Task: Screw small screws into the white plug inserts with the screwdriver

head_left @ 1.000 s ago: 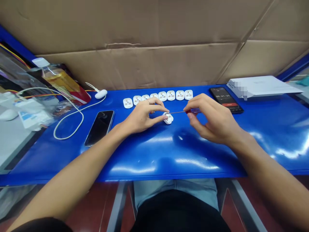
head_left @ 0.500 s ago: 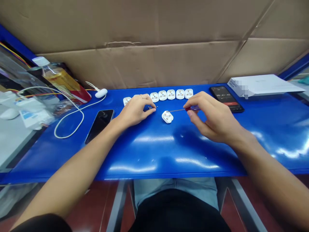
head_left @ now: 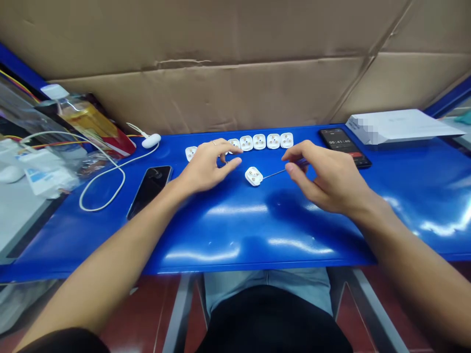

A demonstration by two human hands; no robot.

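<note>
The right hand pinches a small screwdriver by its handle between thumb and fingers, the thin shaft's tip at the edge of a white plug, which lies alone on the blue table. The left hand is open and relaxed, nothing visible in it, just left of that plug. Behind the plug runs a row of white plug bases; the left fingers overlap it. Further right of the plug lies a smartphone showing a timer; further left lies a black smartphone.
</note>
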